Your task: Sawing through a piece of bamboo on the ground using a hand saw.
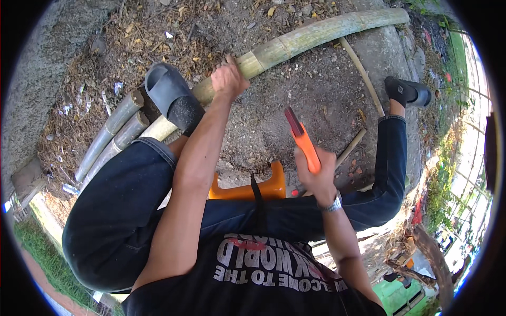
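Note:
My left hand is closed over a long, thick bamboo pole, which lies across the ground from beside my left shoe to the far right. In my right hand is the orange handle of a tool. Its dark reddish end points up and left, apart from the pole. The angle hides what kind of tool it is. My left foot, in a grey rubber clog, rests at the pole's near end and covers part of it.
Cut bamboo lengths lie left of my foot. A thin stick runs from the pole toward my right leg, with a shorter stick nearby. Between my legs shows an orange plastic edge. My right clog stands far right.

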The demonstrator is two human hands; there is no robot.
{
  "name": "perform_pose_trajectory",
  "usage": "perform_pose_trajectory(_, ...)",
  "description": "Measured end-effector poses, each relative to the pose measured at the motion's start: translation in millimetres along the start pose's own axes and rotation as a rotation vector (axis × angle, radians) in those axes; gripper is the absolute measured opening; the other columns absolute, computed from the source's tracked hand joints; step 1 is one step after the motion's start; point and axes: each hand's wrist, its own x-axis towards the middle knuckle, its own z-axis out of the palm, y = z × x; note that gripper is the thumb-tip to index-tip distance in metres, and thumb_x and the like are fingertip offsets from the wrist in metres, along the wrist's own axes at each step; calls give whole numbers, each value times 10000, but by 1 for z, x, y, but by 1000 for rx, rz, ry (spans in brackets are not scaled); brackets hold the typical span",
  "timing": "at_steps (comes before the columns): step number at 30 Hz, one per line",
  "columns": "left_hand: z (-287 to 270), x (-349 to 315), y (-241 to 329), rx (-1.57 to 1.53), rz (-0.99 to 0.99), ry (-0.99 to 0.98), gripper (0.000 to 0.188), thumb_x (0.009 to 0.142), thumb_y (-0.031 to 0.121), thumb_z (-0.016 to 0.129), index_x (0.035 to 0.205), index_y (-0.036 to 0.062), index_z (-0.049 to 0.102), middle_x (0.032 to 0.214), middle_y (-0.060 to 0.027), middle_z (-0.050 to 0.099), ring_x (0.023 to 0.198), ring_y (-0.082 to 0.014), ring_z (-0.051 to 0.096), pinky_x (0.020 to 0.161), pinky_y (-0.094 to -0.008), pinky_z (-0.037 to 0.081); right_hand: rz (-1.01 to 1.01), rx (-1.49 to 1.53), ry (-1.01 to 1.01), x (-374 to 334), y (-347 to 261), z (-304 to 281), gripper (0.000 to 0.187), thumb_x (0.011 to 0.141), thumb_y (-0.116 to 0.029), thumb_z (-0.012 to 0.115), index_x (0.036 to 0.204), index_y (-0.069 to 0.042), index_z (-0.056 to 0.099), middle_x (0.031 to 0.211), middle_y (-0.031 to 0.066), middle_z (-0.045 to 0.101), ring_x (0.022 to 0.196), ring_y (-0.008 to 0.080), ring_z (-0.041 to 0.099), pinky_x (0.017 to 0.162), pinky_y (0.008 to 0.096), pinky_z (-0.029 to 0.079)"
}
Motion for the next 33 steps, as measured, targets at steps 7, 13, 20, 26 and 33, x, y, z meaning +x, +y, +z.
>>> perform_pose_trajectory(7,-24,9,-19,19,7,-209,927,665,497,877,1342,-49,559,1147,-235,753,1079,-369,755,947,-451,606,-38,20,-37,-22,21,-10,148,912,-125,742,901,22,740,580,151,622,537,288,699,535,372,528)
perform_pose_trajectory(13,-26,11,-1,-3,-23,-118,846,660,518,879,1237,-13,560,1023,-215,771,994,-381,772,874,-452,620,-172,-16,-11,-4,1,12,121,912,-104,728,839,-9,710,614,138,644,528,260,690,532,368,530)
perform_pose_trajectory(20,-29,2,-11,68,16,-204,924,744,417,769,1466,-68,456,1112,-194,759,1017,-328,765,899,-401,612,-183,-10,-5,11,2,10,151,912,-133,726,1009,-24,767,620,150,633,534,283,692,541,370,530)
perform_pose_trajectory(26,-12,-8,-6,52,-11,-111,839,760,383,753,1413,-63,473,1101,-206,750,969,-349,764,871,-409,625,-56,53,-8,25,-13,6,159,903,-134,723,989,-9,770,648,181,664,567,323,707,574,388,563)
perform_pose_trajectory(33,-38,19,-1,65,-5,-86,793,718,406,815,1314,-15,503,1066,-198,761,999,-344,774,851,-416,631,-115,97,33,-22,3,-15,182,895,-135,717,1010,-3,768,731,202,698,625,362,728,592,398,580)
